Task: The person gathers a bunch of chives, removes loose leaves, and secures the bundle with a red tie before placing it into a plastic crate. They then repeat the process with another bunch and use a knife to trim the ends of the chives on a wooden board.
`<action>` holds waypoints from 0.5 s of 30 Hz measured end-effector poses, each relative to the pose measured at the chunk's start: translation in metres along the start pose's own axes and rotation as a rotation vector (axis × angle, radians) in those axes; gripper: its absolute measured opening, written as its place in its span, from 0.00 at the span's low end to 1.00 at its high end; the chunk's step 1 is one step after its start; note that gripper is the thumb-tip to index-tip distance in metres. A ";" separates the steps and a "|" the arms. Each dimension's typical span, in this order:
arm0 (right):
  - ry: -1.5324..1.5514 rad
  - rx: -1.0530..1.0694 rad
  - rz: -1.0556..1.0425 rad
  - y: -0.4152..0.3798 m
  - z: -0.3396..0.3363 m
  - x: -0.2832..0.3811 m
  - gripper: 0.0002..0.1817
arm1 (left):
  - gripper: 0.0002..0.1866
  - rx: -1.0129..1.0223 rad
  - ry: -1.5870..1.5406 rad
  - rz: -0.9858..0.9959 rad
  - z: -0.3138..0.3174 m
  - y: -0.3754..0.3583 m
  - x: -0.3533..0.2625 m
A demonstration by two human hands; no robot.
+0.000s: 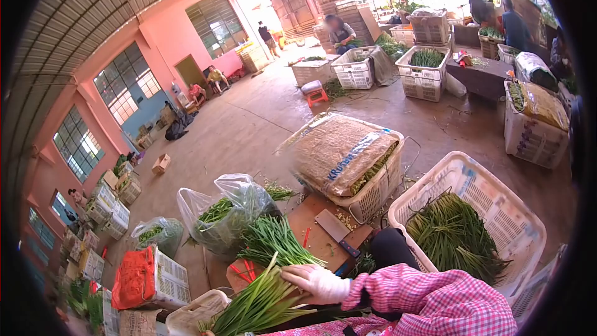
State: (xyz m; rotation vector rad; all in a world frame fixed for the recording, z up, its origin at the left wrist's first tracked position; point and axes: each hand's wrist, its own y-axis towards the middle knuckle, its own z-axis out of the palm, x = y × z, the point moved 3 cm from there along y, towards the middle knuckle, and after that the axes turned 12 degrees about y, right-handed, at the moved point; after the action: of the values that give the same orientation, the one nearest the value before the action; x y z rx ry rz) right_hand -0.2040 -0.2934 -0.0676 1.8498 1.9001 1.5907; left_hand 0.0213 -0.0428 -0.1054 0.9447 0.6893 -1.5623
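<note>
My right hand (318, 282), in a pale glove with a pink checked sleeve, lies with its fingers stretched out on a loose bunch of long green stalks (264, 305), which look like garlic chives. Just beyond it a darker green bunch (273, 241) rests on a brown board (323, 205). Red strips (244, 271) lie at that bunch's left edge. A cleaver (333, 226) with a dark handle lies flat on the board among small cut bits. My left hand does not show.
Right of my knee stands a white crate (522, 214) holding greens (457, 236). Ahead is a crate covered with a brown sack (342, 149). A clear plastic bag (230, 211) of greens and a crate with an orange-red sack (134, 279) stand left. Several people work farther back.
</note>
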 end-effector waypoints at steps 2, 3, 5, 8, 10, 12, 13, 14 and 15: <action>0.048 -0.017 0.137 0.009 0.005 -0.015 0.41 | 0.16 -0.021 0.018 -0.006 0.001 -0.002 0.012; 0.032 0.010 0.232 0.015 0.002 -0.021 0.39 | 0.16 -0.033 0.034 -0.012 0.001 -0.003 0.020; 0.065 0.001 0.292 0.029 -0.005 -0.027 0.37 | 0.16 -0.056 0.079 -0.028 -0.001 -0.005 0.040; 0.128 -0.049 0.382 0.040 -0.012 -0.041 0.35 | 0.17 -0.086 0.165 -0.039 0.000 -0.007 0.066; 0.213 -0.131 0.424 0.037 -0.008 -0.050 0.36 | 0.17 -0.108 0.217 -0.029 -0.004 -0.005 0.082; 0.548 -0.286 0.591 0.026 0.002 -0.065 0.37 | 0.17 -0.119 0.269 -0.002 -0.009 -0.004 0.091; 0.546 -0.285 0.591 0.024 0.000 -0.060 0.37 | 0.17 -0.122 0.310 0.021 -0.010 -0.004 0.095; 0.575 -0.282 0.613 0.019 -0.003 -0.049 0.37 | 0.17 -0.122 0.309 0.021 -0.002 -0.007 0.086; 0.605 -0.281 0.634 0.015 -0.005 -0.038 0.37 | 0.23 -0.157 0.047 -0.134 0.004 -0.008 0.075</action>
State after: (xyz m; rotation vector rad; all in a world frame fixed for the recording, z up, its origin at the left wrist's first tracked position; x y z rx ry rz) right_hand -0.1863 -0.3290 -0.0775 2.1189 1.1336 2.6983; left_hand 0.0089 -0.0827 -0.1685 0.8341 0.9106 -1.5805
